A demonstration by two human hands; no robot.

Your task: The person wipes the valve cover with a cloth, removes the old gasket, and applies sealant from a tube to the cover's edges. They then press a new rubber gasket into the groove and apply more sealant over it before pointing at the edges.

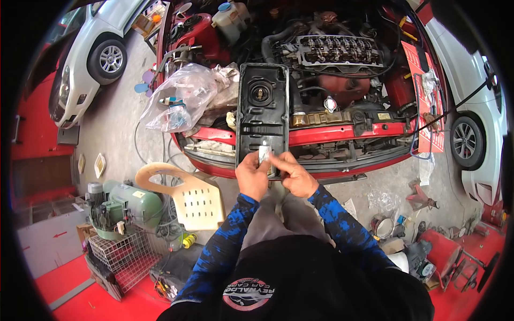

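My left hand (252, 175) is closed, with a small white piece (264, 153) pinched at its fingertips, perhaps a tube or packet. My right hand (294, 175) is beside it, its index finger reaching to that piece and its other fingers curled; whether they grip anything is hidden. Beneath and beyond both hands lies a long black valve cover (263, 116) with a pale line along its rim. It rests across the car's red front crossmember (342, 131). Behind it, to the right, the engine's cylinder head (342, 51) is exposed, showing its valve gear.
A clear plastic bag (179, 99) lies left of the cover. A red tool tray (425, 101) stands on the right fender. A pale perforated chair (195, 198) and a green compressor (131, 206) are at left. White cars (88, 59) flank the bay.
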